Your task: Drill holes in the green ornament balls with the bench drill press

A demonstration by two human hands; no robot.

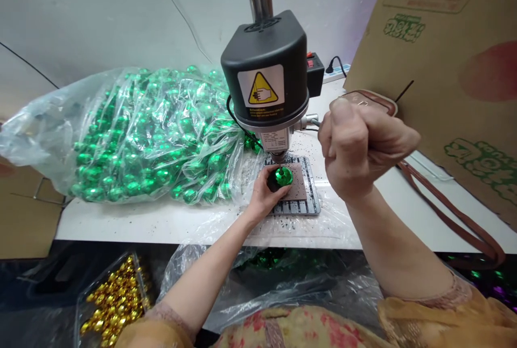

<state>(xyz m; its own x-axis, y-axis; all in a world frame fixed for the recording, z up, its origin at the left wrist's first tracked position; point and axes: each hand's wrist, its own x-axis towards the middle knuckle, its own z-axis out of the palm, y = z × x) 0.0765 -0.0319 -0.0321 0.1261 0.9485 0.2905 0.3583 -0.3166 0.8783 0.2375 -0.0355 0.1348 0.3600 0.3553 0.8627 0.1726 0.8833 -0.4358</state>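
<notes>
On the metal base plate [314,203] of a small bench drill press [264,62], my left hand [263,192] is closed around a shiny green faceted ball [284,175]. The ball sits right below the drill's chuck, over a brownish square pad [299,189]. My right hand [359,143] is raised to the right of the drill head, its fingers wrapped in a fist. From the drill's side a metal feed lever [311,120] runs into this fist, which covers the lever's end. Dark shavings lie scattered around the base.
A big clear bag of green balls [153,138] lies left of the drill. Cardboard boxes [444,41] stand at the right, with a brown strapped bag [448,205] beside them. Below the white table [133,224] sits a clear container of gold balls [117,299].
</notes>
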